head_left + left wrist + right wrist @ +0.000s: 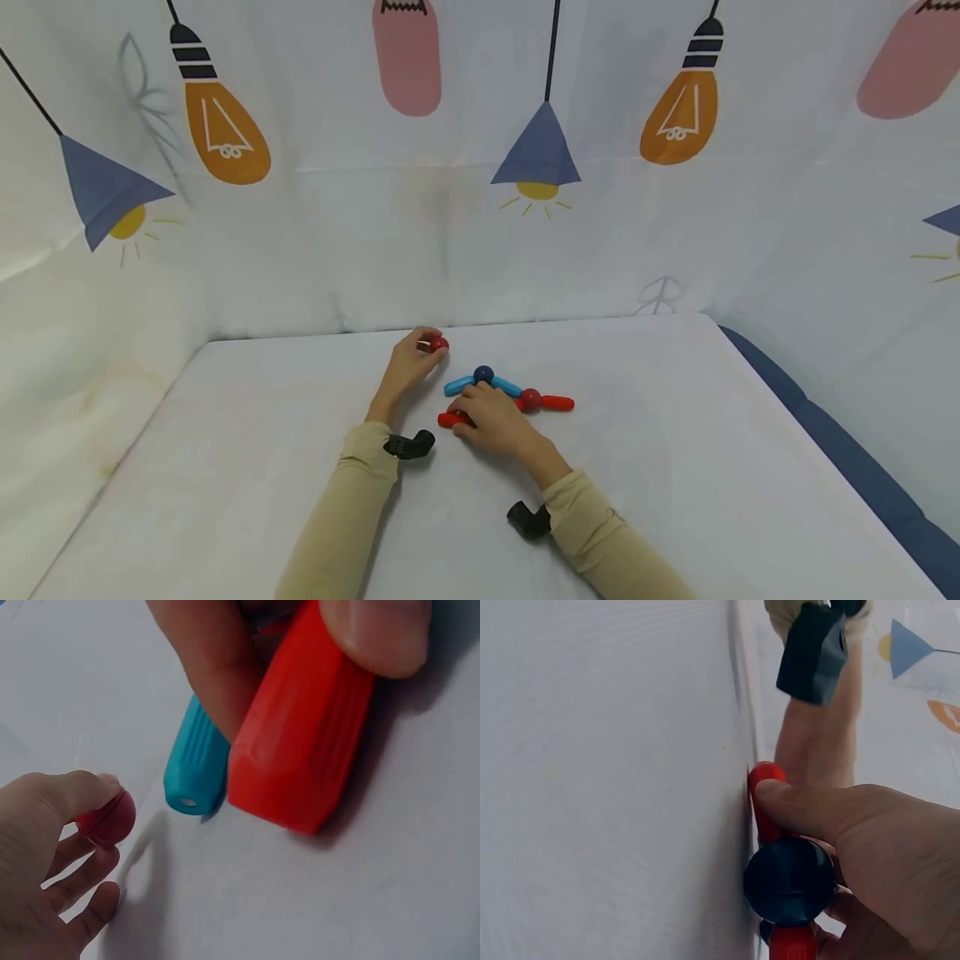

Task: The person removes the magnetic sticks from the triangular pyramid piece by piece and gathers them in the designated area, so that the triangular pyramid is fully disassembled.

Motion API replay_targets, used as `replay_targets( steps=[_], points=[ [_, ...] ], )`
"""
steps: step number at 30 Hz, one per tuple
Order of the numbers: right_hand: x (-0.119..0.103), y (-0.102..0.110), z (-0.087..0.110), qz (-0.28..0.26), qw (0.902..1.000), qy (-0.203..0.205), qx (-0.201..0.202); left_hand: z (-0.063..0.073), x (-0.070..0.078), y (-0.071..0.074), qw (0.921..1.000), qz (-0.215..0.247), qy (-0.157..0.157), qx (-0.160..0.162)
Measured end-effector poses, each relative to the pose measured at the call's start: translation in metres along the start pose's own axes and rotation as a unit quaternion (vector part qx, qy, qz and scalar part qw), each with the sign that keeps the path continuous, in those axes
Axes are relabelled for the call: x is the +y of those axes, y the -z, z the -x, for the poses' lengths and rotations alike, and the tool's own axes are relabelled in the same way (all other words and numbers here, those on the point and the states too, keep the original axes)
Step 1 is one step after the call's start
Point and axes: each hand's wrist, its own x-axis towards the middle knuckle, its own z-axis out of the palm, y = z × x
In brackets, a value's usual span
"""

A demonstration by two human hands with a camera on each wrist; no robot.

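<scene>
My left hand [407, 365] pinches a red ball [112, 819] between thumb and fingers, near the table's far edge. My right hand [495, 419] holds a red rod [767, 799], its thumb lying along the rod. A dark blue ball [789, 880] sits at that rod's end, with another red rod [793, 943] on the ball's far side; in the head view the hand hides this ball. To the right a red ball [530, 400] joins a red rod [557, 403]. Just behind, another dark blue ball [483, 374] joins two light blue rods [459, 386] at an angle.
The white table [247, 467] ends at a patterned curtain [465, 250] at the back. Dark blue padding [832, 433] runs along the right side. Each wrist wears a black camera mount [411, 446].
</scene>
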Motion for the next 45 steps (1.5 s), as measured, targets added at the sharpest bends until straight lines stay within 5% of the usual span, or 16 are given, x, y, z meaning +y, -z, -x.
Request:
replay_targets(
  steps=[15, 21, 27, 30, 35, 37, 45],
  points=[
    [0.0, -0.001, 0.008, -0.003, 0.9999, -0.005, 0.008, -0.01, -0.003, -0.016, 0.9966, -0.064, -0.051, -0.016],
    [0.011, 0.006, 0.015, -0.071, 0.9973, -0.02, 0.003, 0.003, 0.001, -0.019, 0.9989, -0.037, -0.028, -0.001],
    [0.026, 0.019, 0.016, -0.132, 0.9911, -0.01, -0.011, 0.028, -0.001, -0.019, 0.9954, -0.015, -0.086, 0.04],
    [0.032, 0.026, 0.017, -0.134, 0.9909, -0.012, -0.014, 0.041, -0.001, -0.018, 0.9895, -0.008, -0.144, -0.015],
    [0.037, 0.034, 0.018, -0.141, 0.9884, -0.029, -0.048, 0.059, 0.003, -0.014, 0.9605, -0.035, -0.218, -0.169],
    [0.038, 0.036, 0.018, -0.148, 0.9865, -0.021, -0.065, 0.064, 0.005, -0.011, 0.955, -0.048, -0.223, -0.19],
    [0.033, 0.036, 0.016, -0.13, 0.9886, 0.01, -0.075, 0.068, 0.005, -0.003, 0.9541, -0.056, -0.206, -0.21]
  ],
)
